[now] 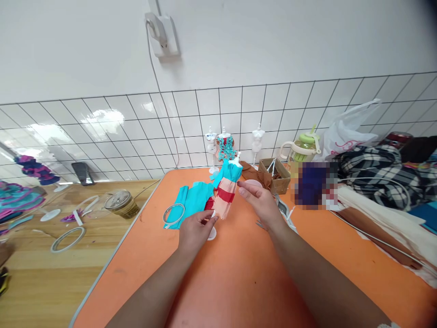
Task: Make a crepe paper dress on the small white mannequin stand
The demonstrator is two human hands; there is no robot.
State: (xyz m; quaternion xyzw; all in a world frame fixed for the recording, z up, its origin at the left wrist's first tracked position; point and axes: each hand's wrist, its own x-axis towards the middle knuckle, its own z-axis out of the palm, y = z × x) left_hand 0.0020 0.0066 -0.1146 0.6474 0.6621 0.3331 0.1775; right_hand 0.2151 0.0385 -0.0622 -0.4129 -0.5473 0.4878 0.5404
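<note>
A small white doll mannequin wears a paper dress (226, 189) with a turquoise top, a red band and a pink skirt, tilted over the orange mat (239, 273). My left hand (195, 229) pinches the mannequin's thin white stand at the skirt's lower edge. My right hand (258, 200) holds the dress at its right side, fingers curled against the skirt. Turquoise paper pieces (193, 199) lie flat just left of the dress, with a clear tape ring (173, 213) beside them.
Several small white mannequins (257, 139) stand at the tiled wall, one with a turquoise ruffle dress (226, 147). A brown cardboard box (275, 175), a green-lidded cup (303, 148), a plastic bag and plaid cloth (372, 171) sit right. A jar (122, 203) and tape rings lie on the wooden table left.
</note>
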